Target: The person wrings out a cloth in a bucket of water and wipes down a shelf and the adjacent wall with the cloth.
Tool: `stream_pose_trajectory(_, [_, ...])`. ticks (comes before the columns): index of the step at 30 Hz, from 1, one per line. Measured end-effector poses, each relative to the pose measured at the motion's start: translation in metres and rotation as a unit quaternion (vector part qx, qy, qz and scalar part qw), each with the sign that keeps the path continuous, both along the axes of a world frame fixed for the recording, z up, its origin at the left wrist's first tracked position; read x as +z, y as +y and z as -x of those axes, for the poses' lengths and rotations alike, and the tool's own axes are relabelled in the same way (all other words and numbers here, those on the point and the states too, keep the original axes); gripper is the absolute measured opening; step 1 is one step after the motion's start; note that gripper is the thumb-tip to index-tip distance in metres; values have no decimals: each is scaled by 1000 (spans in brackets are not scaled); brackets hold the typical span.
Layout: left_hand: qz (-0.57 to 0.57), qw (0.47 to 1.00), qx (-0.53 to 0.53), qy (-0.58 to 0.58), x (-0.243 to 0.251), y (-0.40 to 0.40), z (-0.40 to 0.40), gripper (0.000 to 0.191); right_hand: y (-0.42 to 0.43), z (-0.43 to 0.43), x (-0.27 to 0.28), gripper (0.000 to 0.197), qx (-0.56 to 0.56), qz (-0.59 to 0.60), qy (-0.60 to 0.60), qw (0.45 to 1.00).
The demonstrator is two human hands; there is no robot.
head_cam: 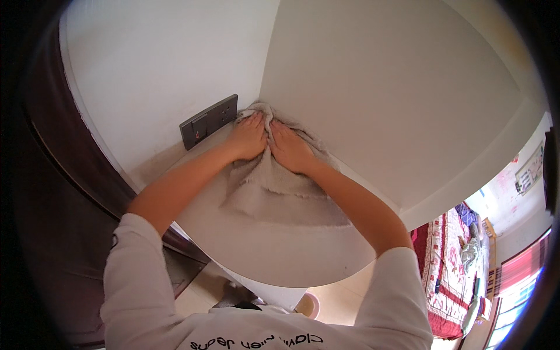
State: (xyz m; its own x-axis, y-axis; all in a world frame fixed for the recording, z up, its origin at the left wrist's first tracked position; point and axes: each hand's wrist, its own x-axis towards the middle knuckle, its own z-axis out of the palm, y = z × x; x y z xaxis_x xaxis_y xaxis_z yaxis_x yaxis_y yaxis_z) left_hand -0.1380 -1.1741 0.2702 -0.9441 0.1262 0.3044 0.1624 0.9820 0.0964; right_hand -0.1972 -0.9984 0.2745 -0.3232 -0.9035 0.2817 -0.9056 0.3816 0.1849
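Observation:
A greyish-beige cloth (280,179) lies spread and rumpled on a white corner shelf with a rounded front edge (280,258). Both hands rest flat on its far part, close to the corner where two walls meet. My left hand (249,138) presses on the cloth just right of the dark wall socket panel (209,121). Beside it, my right hand (289,146) lies palm down on the cloth, fingers pointing to the corner. A raised fold of cloth runs between the hands. The cloth's near part fans out towards me over the shelf.
Walls rise behind the shelf on the left (166,52) and right (372,96). A dark brown door frame (83,131) stands at the left. Below the shelf, a pink basin (311,305) sits on the tiled floor. A bed with a red and white patterned cover (448,271) is at the far right.

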Motion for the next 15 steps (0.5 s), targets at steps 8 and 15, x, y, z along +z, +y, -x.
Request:
stream_pose_trajectory(8, [2,1000,-22,0,1,32,-64,61,60,-61,13,63,2,26,-114,993])
stream_pose_trajectory(15, [15,999,-34,-27,2,36,-26,62,43,-30,11,65,-8,59,-156,986])
